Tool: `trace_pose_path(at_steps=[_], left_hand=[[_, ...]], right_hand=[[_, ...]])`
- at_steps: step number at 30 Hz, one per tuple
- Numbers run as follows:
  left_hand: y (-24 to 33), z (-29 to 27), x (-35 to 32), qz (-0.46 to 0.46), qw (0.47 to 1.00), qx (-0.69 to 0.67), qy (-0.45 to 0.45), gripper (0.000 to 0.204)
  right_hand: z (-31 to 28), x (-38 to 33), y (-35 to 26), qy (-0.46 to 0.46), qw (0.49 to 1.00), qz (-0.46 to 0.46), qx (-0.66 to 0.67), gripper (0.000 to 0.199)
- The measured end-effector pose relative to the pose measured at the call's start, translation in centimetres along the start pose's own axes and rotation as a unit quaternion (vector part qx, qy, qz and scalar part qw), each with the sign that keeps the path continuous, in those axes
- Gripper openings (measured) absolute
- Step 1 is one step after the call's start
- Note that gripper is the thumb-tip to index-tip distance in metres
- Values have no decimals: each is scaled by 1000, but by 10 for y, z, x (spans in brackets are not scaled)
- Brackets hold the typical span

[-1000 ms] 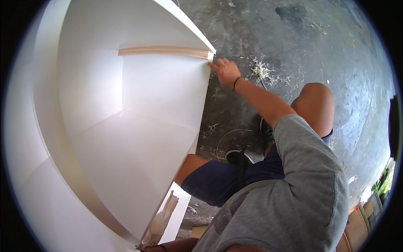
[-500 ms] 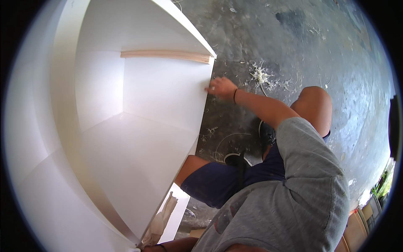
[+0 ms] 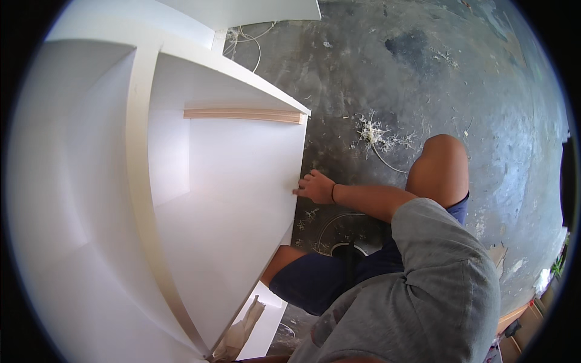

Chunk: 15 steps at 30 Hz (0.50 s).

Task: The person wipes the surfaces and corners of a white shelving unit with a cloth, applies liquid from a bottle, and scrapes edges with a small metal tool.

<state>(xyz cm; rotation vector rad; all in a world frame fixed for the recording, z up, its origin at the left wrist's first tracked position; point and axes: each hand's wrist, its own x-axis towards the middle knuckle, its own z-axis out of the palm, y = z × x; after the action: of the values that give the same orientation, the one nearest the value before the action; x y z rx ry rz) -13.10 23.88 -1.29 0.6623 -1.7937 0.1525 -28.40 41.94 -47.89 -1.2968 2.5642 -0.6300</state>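
My right hand point(image 3: 316, 186) reaches across to the front edge of a white cabinet point(image 3: 242, 163). Its fingers are parted, and the fingertips meet or nearly touch the edge of the white panel; nothing shows in the hand. Above it, a light wooden strip point(image 3: 242, 115) runs across the compartment, below the upper panel. My left hand is out of the picture; only a sliver of what looks like that forearm shows at the lower edge.
White shavings point(image 3: 374, 132) and thin curled strips lie on the grey concrete floor point(image 3: 357, 66). My bent left knee point(image 3: 283, 263) is close against the cabinet. A brownish crumpled piece point(image 3: 242, 330) rests on a white board below. Another white panel point(image 3: 272, 9) juts out at the top.
My right hand has moved nearer to me along the panel edge. The view has shifted, showing more of the cabinet's top side, and my left wrist has left the picture.
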Motion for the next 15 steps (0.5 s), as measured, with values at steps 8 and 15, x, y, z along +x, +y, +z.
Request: trace_pose_path(at_steps=[8,15], left_hand=[[43,2,-3,-133,990,-50,-25,66],[39,-4,-8,-162,973,-155,-57,67]], right_hand=[[-20,8,25,22,985,168,-33,44],[-2,-36,-95,-114,981,73,139,39]])
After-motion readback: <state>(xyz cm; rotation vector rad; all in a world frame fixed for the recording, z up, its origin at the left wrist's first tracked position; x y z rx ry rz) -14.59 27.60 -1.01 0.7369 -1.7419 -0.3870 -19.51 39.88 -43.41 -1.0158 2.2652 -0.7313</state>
